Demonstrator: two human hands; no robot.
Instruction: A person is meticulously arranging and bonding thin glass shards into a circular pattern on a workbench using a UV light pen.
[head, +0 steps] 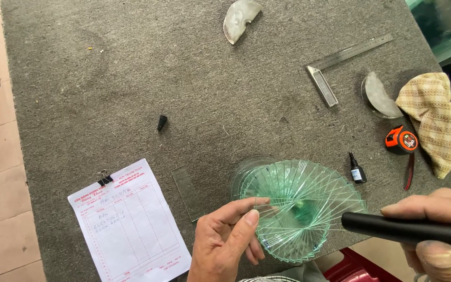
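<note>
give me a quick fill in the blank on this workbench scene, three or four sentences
1. The right hand holds a black ____-shaped tool, its tip aimed at the glass fan.
2. The left hand pinches the fan's ____ edge.
3. The tape measure lies beside a checked ____.
4. The paper form has a ____ at its top edge.

Missing words: pen; left; cloth; clip

The fanned glass stack (301, 209) sits on the table (131, 68) near its front edge, the paper pad (129, 224) to its left, a small bottle (357, 169) just right, and perhaps a thin glass strip (188, 192) between.
</note>
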